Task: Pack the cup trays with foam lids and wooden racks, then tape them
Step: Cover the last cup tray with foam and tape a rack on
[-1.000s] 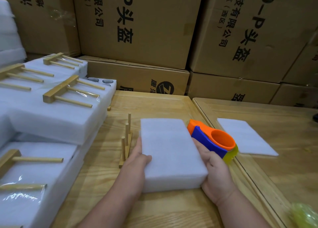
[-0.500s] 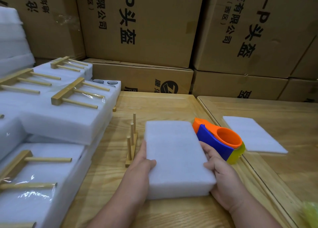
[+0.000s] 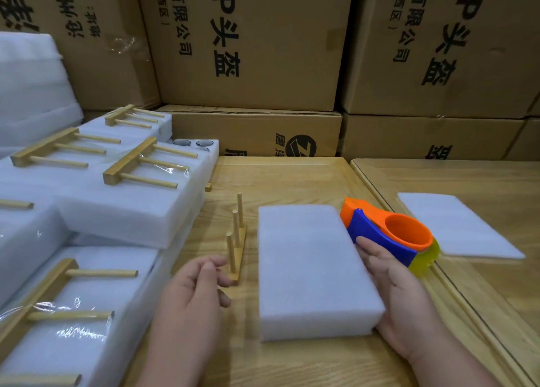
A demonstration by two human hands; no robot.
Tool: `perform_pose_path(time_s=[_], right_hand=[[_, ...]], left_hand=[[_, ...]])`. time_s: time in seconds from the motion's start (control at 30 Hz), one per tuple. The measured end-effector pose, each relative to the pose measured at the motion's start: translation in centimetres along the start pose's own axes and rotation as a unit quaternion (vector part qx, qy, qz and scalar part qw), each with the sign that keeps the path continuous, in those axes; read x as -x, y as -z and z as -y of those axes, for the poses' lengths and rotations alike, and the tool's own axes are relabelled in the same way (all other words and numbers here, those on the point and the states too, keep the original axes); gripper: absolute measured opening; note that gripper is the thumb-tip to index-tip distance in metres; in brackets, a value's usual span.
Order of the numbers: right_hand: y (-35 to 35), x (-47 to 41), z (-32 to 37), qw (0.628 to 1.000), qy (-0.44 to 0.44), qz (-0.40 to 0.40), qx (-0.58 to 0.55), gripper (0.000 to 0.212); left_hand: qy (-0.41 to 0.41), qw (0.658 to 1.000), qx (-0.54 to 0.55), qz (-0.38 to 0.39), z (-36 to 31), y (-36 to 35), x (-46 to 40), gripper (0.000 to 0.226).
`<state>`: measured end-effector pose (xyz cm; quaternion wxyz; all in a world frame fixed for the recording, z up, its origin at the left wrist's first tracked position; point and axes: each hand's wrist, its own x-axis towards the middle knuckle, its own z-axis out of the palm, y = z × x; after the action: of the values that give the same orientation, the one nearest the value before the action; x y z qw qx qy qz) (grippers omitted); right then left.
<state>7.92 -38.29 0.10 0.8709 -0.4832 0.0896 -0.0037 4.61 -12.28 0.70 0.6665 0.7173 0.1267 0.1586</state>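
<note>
Since half a second earlier, the left hand had let go of the foam block and shifted left toward the upright wooden rack, fingers loosely curled and holding nothing. At centre frame the block lay flat on the wooden table, with the right hand resting open against its right side, beside the orange and blue tape dispenser. Taped foam packs were stacked at left.
</note>
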Motion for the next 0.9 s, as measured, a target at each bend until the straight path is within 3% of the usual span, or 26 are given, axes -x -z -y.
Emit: perform_pose_path(time_s=[0.1, 0.37, 0.5, 0.77, 0.9], right_hand=[[-0.1, 0.0, 0.3, 1.000, 0.001, -0.025, 0.000, 0.035], [0.1, -0.3, 0.5, 0.999, -0.022, -0.049, -0.007, 0.035], [0.0, -0.4, 0.6, 0.998, -0.023, -0.049, -0.016, 0.035], [-0.2, -0.2, 0.8, 0.997, -0.034, -0.061, -0.034, 0.034], [-0.2, -0.2, 0.8, 0.997, -0.032, -0.059, -0.036, 0.034]], left_hand=[[-0.049, 0.995, -0.080, -0.019, 0.7, -0.3, -2.3, 0.037], [-0.050, 0.964, -0.240, 0.101, 0.7, -2.5, -6.9, 0.030], [-0.023, 0.952, -0.286, 0.111, 0.9, -3.1, -7.6, 0.016], [-0.153, 0.971, -0.183, -0.009, -0.3, -3.5, -7.1, 0.015], [-0.175, 0.978, -0.110, 0.032, -3.2, -4.0, -6.1, 0.021]])
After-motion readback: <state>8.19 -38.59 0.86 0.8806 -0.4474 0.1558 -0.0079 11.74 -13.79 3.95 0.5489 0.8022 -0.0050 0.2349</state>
